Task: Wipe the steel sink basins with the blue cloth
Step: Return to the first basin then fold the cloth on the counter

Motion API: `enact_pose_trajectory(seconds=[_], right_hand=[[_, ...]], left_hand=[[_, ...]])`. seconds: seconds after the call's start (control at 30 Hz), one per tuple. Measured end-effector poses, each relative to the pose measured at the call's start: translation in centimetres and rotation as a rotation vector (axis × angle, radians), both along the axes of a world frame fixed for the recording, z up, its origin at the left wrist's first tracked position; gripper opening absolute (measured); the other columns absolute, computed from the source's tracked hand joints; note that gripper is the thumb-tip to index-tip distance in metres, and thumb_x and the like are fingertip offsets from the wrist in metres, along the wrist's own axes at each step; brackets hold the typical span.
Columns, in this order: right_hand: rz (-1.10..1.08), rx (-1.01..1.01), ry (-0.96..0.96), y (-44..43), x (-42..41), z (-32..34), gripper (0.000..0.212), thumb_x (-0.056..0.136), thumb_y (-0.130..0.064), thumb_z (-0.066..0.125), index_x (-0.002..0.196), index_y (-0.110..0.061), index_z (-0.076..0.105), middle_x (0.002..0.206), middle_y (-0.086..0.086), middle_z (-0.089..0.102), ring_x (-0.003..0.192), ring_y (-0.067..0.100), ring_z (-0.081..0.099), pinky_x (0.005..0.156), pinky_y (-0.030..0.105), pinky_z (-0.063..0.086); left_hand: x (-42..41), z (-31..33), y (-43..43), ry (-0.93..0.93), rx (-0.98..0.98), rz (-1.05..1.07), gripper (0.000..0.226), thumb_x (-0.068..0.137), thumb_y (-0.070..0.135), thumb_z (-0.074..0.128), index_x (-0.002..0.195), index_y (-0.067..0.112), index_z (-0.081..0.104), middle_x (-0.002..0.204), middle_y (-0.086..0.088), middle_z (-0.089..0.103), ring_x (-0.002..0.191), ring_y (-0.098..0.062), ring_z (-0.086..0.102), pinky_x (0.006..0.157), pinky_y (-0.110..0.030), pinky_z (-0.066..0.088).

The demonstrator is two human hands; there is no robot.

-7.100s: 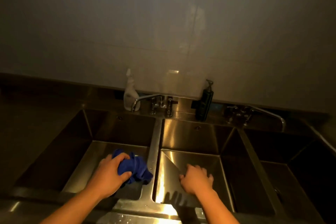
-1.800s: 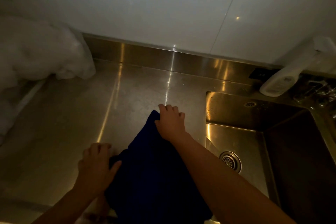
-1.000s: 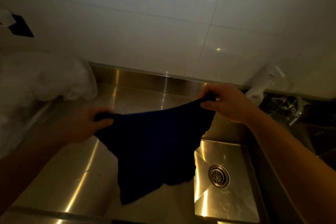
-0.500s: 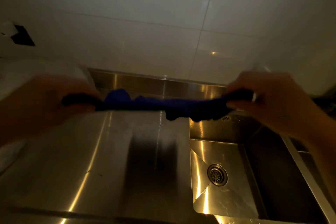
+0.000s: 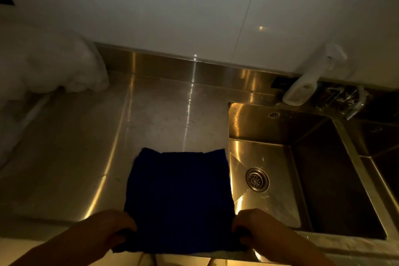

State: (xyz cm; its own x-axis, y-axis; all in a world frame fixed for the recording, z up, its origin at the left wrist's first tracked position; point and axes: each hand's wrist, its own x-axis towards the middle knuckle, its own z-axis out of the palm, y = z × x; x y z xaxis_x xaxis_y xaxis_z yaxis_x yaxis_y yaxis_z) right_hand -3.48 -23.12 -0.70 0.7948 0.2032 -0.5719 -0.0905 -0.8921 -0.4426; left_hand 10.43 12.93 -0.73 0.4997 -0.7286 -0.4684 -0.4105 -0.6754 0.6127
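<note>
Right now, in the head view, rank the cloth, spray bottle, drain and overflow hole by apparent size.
1. cloth: by far the largest, though it is also nearest the camera.
2. spray bottle: farther back, yet plainly longer than the drain.
3. drain.
4. overflow hole: smallest.

I see bare worktop [image 5: 162,119] beyond the cloth [image 5: 179,196], running back to the wall [image 5: 194,17]. A white crumpled heap [image 5: 49,67] blocks the far left. The basin [image 5: 280,131] on the right lies open from above, but a spray bottle [image 5: 302,88] and tap [image 5: 345,101] crowd its back rim.
</note>
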Motion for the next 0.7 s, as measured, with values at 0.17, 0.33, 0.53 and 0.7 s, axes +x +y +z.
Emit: enact_pose_trajectory(seconds=[0.17, 0.33, 0.53, 0.7], right_hand=[[-0.120, 0.066, -0.067, -2.4, 4.0, 2.3, 0.019, 0.093, -0.020, 0.058, 0.107, -0.032, 0.063, 0.089, -0.029, 0.052, 0.085, -0.018, 0.053, 0.073, 0.006, 0.046], [-0.250, 0.095, -0.083, -3.8, 10.1, 2.0, 0.020, 0.092, -0.013, 0.059, 0.107, -0.026, 0.063, 0.093, -0.019, 0.057, 0.092, -0.001, 0.059, 0.078, 0.018, 0.050], [-0.262, -0.005, -0.122, -3.8, 15.0, 0.0, 0.021, 0.091, -0.011, 0.059, 0.111, -0.014, 0.065, 0.103, 0.000, 0.061, 0.092, 0.012, 0.057, 0.069, 0.015, 0.042], [-0.418, 0.006, -0.145, -3.9, 16.6, -1.3, 0.023, 0.091, -0.011, 0.059, 0.114, -0.012, 0.063, 0.114, 0.009, 0.062, 0.102, 0.022, 0.060, 0.079, 0.026, 0.048]], left_hand=[[5.2, -0.6, -0.3, -0.108, 0.110, 0.037, 0.042, 0.091, 0.022, 0.057, 0.087, 0.063, 0.048, 0.097, 0.037, 0.051, 0.091, 0.026, 0.047, 0.075, 0.003, 0.037], [10.7, -1.1, -3.6, -0.142, 0.043, 0.120, 0.027, 0.092, 0.012, 0.056, 0.103, 0.035, 0.065, 0.096, 0.017, 0.057, 0.083, 0.007, 0.054, 0.066, -0.001, 0.038], [14.4, -2.6, -5.7, -0.190, 0.044, 0.148, 0.023, 0.088, 0.006, 0.058, 0.103, 0.018, 0.070, 0.094, 0.005, 0.062, 0.085, -0.006, 0.055, 0.066, -0.010, 0.036], [15.5, -4.0, -5.9, -0.184, 0.024, 0.320, 0.023, 0.086, 0.003, 0.057, 0.101, 0.016, 0.068, 0.092, -0.001, 0.065, 0.093, -0.021, 0.063, 0.069, -0.017, 0.043]])
